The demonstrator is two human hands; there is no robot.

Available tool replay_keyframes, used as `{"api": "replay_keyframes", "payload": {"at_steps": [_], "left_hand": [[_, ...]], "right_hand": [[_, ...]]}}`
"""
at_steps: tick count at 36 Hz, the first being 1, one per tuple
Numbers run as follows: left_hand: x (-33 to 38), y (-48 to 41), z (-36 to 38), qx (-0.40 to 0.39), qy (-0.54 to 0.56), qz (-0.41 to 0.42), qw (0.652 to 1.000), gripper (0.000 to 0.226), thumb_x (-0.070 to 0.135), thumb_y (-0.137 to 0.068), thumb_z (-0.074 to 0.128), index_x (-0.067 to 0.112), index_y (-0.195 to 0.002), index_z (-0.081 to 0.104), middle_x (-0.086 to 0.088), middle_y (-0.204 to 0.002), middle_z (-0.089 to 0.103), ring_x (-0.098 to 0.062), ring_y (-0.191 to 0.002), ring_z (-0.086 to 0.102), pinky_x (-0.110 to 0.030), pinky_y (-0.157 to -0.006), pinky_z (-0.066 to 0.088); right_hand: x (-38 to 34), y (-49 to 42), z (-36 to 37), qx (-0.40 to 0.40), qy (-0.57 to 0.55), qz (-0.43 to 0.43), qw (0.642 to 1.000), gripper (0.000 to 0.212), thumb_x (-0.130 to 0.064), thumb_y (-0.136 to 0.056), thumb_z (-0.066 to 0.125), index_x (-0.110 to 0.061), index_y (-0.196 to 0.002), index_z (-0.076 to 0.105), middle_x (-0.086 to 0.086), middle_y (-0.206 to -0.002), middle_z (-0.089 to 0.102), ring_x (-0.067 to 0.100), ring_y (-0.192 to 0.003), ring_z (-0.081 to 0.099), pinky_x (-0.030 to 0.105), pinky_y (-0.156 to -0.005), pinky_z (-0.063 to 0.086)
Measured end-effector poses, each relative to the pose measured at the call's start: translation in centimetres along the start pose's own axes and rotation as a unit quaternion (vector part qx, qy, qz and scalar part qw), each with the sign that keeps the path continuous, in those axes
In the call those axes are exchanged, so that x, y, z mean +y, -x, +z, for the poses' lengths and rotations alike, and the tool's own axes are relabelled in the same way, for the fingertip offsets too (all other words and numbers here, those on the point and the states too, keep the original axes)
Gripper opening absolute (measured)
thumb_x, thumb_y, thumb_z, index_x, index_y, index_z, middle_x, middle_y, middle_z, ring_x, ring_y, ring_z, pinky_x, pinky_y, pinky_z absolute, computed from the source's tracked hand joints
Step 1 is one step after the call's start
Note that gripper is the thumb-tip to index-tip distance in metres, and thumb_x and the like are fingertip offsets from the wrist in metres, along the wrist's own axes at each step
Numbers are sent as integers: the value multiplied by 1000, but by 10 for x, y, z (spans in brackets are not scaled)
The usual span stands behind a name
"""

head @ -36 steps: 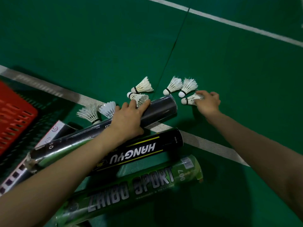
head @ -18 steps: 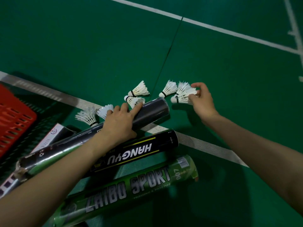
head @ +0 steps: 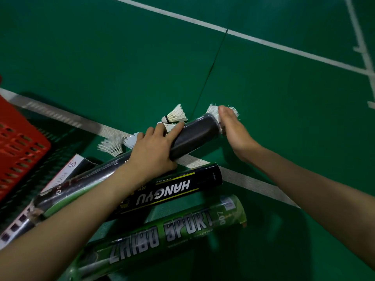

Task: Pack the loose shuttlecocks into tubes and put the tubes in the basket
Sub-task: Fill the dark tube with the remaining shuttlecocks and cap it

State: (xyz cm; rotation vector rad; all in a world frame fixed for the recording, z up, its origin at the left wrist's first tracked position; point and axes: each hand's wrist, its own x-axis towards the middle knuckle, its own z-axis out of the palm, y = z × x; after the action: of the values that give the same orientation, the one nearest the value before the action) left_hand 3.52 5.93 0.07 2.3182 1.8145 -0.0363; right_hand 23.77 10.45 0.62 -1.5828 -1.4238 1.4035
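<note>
Shuttlecocks (head: pixel 212 110) sit at the mouth of the black tube (head: pixel 194 134) — right hand (head: pixel 233 128) holding them (left hand (head: pixel 154 151) grips it).

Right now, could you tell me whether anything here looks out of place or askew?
Nothing looks damaged, but feathers splay from the mouth of the black tube under the right hand, and loose shuttlecocks lie scattered behind it.

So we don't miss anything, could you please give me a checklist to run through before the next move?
1. Left hand grips black tube: ok.
2. Right hand and shuttlecock at tube's mouth: ok.
3. Shuttlecock seated inside: cannot tell, hand hides it.
4. Loose shuttlecocks all packed: not ok, several on floor.
5. Tubes in red basket: not ok, HANGYU tube lies outside.
</note>
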Motion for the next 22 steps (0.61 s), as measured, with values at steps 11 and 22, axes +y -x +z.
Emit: {"api": "replay_keyframes", "payload": {"at_steps": [11,22], "left_hand": [[-6,-36,8,-37,-2,-39,999,105,45,-71,73,32,-149,4,-13,-123,41,-34,-113,44,-47,-94,39],[-13,-56,14,-80,-15,-54,995,103,49,-74,70,31,-149,3,-13,-126,39,-34,-115,42,-47,-94,37]], "right_hand": [[30,-48,-11,125,8,39,991,20,-29,-99,44,-16,-100,60,1,-97,62,15,-94,55,26,-82,40],[57,-119,-38,133,321,94,933,64,-22,-91,56,-22,-148,28,12,-157,14,30,-145,5,40,-117,11]]}}
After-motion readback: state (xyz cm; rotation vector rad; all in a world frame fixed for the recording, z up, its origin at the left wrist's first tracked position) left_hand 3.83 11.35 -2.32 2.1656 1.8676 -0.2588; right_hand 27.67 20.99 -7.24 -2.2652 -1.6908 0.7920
